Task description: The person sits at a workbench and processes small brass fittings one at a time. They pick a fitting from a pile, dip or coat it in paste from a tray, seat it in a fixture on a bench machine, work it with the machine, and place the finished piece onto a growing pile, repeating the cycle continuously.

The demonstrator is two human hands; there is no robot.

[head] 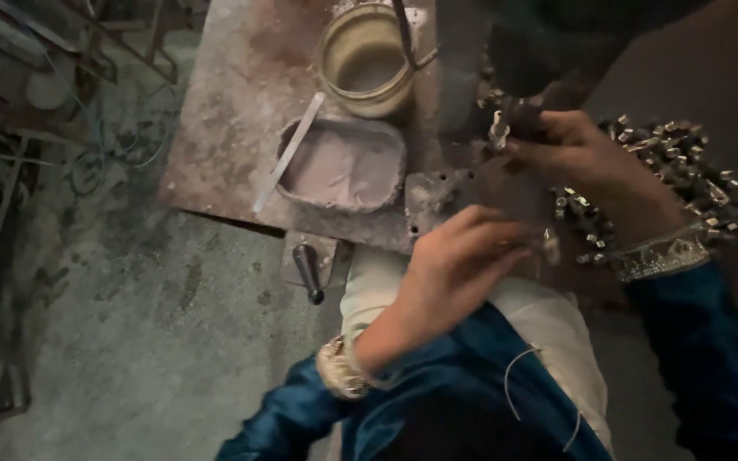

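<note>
- The rusty metal table (232, 111) takes up the middle of the view, above a stained concrete floor (130, 341).
- On the table stand a round tin (367, 60) at the far edge and, just nearer, a shallow tray of pale paste (343, 164) with a flat metal strip (288, 154) leaning on its rim.
- A pile of small metal pieces (685, 171) spreads to the right, close by the right wrist.
- A short handle (309, 271) sticks out below the table's near edge.
- The right hand (582, 158) is closed on one small metal piece (499, 128), pinching it at the dark machine part above.
- The left hand (459, 256) curls near the plate (437, 192) at the table's edge; blur hides whether it grips anything.
- The step in hand seems to be seating a piece at the machine; the next move likely calls for a steady pinch and careful lining-up.
</note>
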